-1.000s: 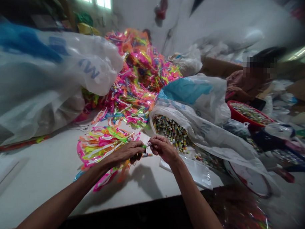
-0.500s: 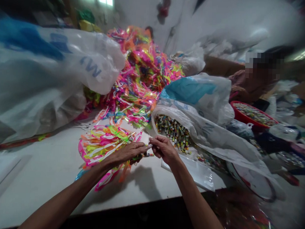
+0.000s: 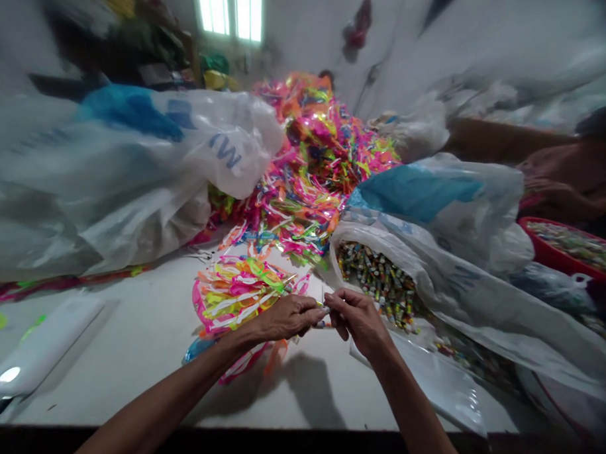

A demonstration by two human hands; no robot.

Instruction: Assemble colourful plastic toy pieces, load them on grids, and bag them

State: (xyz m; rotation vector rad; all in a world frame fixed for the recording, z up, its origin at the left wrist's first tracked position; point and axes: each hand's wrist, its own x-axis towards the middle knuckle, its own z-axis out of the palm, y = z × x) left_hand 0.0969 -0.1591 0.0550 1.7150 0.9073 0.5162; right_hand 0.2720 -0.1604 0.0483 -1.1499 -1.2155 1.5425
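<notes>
My left hand point(image 3: 292, 317) and my right hand point(image 3: 357, 316) meet fingertip to fingertip above the white table. Both are closed in a pinch at a small pale piece, too small to name. Left of and under my left hand lies a spread of bright plastic strips point(image 3: 236, 291) in pink, yellow, orange and white. Right of my right hand, an open white sack point(image 3: 431, 258) lies on its side. Small multicoloured cylinders point(image 3: 375, 272) show in its mouth and spill onto the table. A clear plastic tray point(image 3: 434, 377) lies beside my right forearm.
A tall heap of shiny coloured strips point(image 3: 310, 154) rises at the back. Large white plastic bags point(image 3: 135, 181) bulge on the left. A flat white device point(image 3: 50, 344) with a cable lies front left. At right, a person point(image 3: 573, 163) is behind a red basin point(image 3: 526, 228) of small pieces.
The view has turned left, so everything sits farther right and the white device shows more. My hands stay together at the fingertips.
</notes>
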